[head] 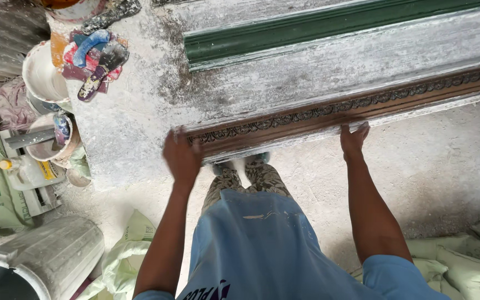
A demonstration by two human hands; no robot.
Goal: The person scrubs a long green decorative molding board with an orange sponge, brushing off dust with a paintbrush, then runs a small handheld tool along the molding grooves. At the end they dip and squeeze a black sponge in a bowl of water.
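Brown carved wood is what both hands meet: a long moulding strip with an ornamental band (351, 105), lying at the near edge of a wide board covered in white dust (329, 66). The left hand (181, 155) is placed at the strip's left end with the fingers spread and curled over the edge — it is blurred, so it cannot be told how firmly they close. The right hand (354, 139) is set further along the strip, its fingers bent up over the lower edge and pressed against the wood, thumb to the side. Both arms are stretched forward and down, nearly straight, with the palms turned toward the strip.

The strip runs slightly upward to the right, out of view. Its white-smeared lower edge is seen against the dusty floor. Beyond the board a dark green moulded strip (306, 30) is laid parallel. At the left, well apart, paint-stained scrapers (98, 61) and a white bucket (43, 75) are seen.
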